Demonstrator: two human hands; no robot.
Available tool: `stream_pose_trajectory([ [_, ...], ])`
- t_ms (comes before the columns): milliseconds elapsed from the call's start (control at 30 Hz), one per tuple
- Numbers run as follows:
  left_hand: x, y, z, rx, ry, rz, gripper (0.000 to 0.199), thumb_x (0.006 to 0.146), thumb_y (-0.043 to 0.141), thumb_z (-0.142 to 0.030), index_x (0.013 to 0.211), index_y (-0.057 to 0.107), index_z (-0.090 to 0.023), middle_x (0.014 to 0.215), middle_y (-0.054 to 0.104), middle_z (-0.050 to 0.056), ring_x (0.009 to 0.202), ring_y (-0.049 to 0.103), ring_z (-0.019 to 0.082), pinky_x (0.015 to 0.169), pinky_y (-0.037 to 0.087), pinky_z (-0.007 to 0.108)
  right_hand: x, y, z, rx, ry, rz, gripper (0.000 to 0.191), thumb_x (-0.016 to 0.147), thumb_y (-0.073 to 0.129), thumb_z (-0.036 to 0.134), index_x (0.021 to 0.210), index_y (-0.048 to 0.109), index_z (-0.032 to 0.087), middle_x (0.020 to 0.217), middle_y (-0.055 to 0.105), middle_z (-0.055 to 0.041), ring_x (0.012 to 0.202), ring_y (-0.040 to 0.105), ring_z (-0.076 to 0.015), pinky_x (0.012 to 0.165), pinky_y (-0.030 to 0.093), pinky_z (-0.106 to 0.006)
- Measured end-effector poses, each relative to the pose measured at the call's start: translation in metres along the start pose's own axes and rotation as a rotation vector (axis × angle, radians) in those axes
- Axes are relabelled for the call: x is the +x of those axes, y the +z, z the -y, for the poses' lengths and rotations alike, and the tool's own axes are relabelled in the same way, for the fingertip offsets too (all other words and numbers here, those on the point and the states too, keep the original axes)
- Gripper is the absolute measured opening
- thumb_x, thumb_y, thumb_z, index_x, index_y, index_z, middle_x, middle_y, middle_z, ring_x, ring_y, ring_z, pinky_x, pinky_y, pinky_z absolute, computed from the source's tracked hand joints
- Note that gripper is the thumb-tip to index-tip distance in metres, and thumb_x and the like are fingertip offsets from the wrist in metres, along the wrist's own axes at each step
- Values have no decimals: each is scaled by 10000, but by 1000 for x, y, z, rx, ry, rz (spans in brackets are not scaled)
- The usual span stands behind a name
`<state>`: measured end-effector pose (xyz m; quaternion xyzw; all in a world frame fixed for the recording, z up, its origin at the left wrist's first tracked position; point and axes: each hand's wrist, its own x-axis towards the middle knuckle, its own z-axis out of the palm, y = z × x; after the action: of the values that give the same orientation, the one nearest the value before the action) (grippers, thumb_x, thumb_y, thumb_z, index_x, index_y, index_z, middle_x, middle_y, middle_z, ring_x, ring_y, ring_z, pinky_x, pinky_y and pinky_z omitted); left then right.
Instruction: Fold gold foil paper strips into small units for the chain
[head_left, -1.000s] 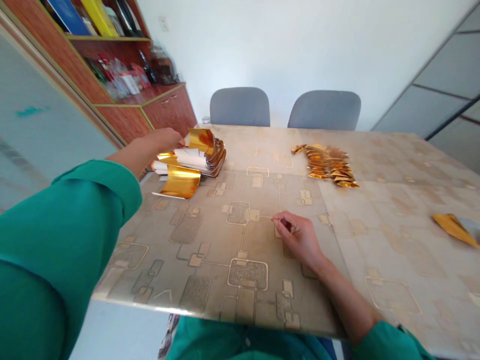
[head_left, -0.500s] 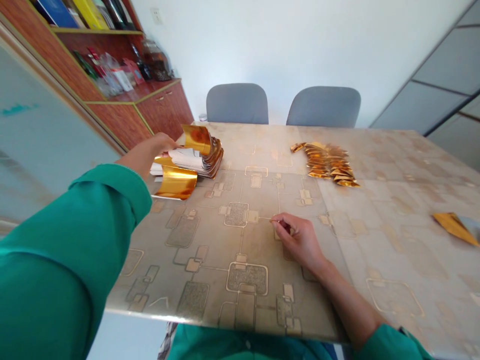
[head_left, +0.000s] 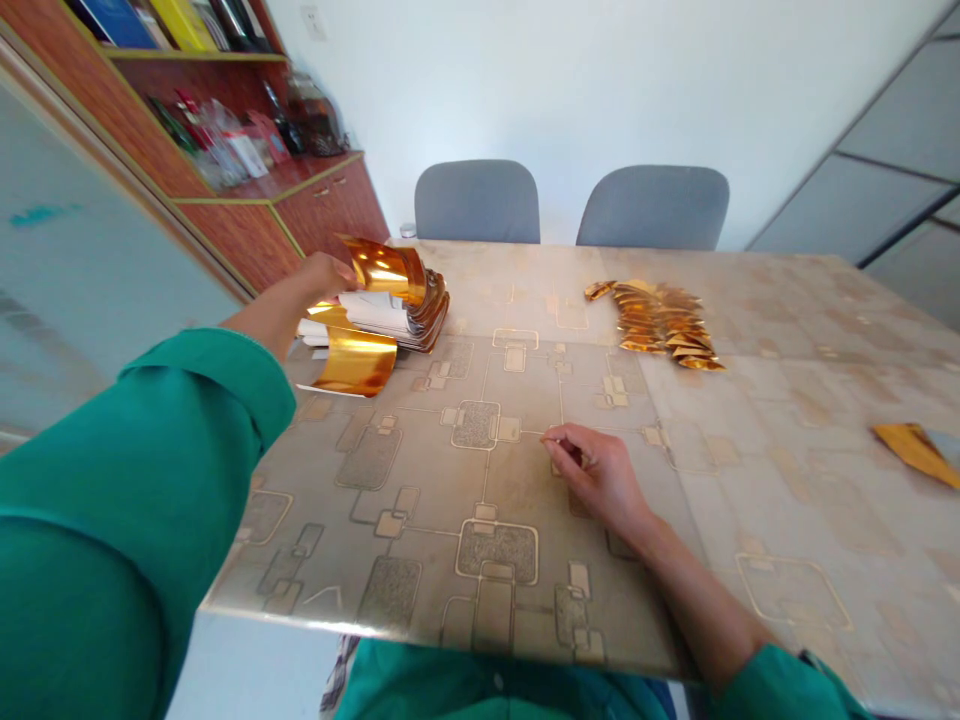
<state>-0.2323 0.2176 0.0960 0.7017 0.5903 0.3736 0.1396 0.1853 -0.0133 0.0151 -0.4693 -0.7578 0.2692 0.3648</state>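
At the table's left side lies a stack of gold foil sheets with white backs (head_left: pixel 379 312). My left hand (head_left: pixel 328 275) is at its far left edge, closed on the end of a curved gold sheet (head_left: pixel 386 270) on top. Another gold sheet (head_left: pixel 360 362) curls at the near side of the stack. My right hand (head_left: pixel 592 465) rests near the middle of the table with thumb and fingers pinched together; whether anything tiny is between them cannot be made out. Beyond it lie rows of folded gold pieces (head_left: pixel 664 325).
The patterned table (head_left: pixel 487 480) fills the foreground. One folded gold piece (head_left: pixel 916 450) lies at the right edge. Two grey chairs (head_left: pixel 477 202) (head_left: pixel 654 207) stand behind the table, with a wooden cabinet (head_left: pixel 337 205) at the back left.
My left hand has lifted the end of the top gold sheet slightly up and to the left. My right hand has stayed in place. The view has shifted slightly.
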Motion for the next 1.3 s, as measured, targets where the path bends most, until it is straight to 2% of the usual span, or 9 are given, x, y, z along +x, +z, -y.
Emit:
stream_pose_trajectory([
  [133,4,-11,-9,232,-211,13,377,794,802,-402,658,619,-102,418,483,-113,507,445,45,612,478,113,0,0,-1,3,14,7,246,952,493,361,803,639,231,625,617,9,576,553,-152,575,412,-261],
  [233,1,-22,-26,354,-262,-65,345,832,759,-394,672,634,-116,420,470,-101,607,503,69,822,516,197,0,-1,0,6,12,5,250,952,493,366,797,637,234,622,610,9,570,542,-153,567,404,-263],
  [333,-4,-31,-53,436,-224,-165,256,809,757,-317,770,662,-83,578,570,-67,854,577,117,1057,422,373,0,-2,2,26,8,-1,246,948,497,363,792,638,235,623,606,12,564,538,-150,568,401,-264],
  [433,-16,-28,-90,461,-101,-295,228,848,668,-227,917,656,-11,783,640,-16,969,613,164,1039,402,424,0,-3,3,68,24,-6,247,939,509,372,786,643,231,603,584,21,552,526,-147,567,395,-264],
  [600,-74,32,-142,-153,11,-120,235,849,675,-282,944,560,-101,621,618,-23,557,606,96,627,536,265,1,-3,-3,276,138,-63,225,902,555,432,928,654,232,715,640,11,631,561,-154,598,437,-270],
  [700,-130,88,-158,-402,53,108,155,880,609,-315,908,527,-187,763,697,25,645,674,139,574,537,254,2,-10,-7,521,258,-113,324,890,570,465,1129,588,246,918,710,-14,744,635,-157,723,518,-310],
  [833,-198,141,-163,-307,218,282,119,809,670,-249,885,600,-190,827,716,27,735,676,155,656,521,255,-3,-26,-15,768,408,-98,451,904,551,483,1298,471,279,1040,725,-39,837,682,-163,798,558,-350],
  [967,-233,162,-156,35,423,351,80,880,559,-161,916,621,-197,937,728,36,824,677,156,723,516,245,-15,-39,-26,744,481,103,460,893,584,459,1303,491,271,1014,717,-44,804,684,-160,774,571,-350],
  [1300,-257,138,-153,392,753,234,203,947,466,-174,1026,653,-166,958,657,85,883,599,210,764,520,332,-19,-30,-15,50,-160,313,135,921,585,239,999,693,215,1020,667,-68,989,586,-203,894,460,-362],
])
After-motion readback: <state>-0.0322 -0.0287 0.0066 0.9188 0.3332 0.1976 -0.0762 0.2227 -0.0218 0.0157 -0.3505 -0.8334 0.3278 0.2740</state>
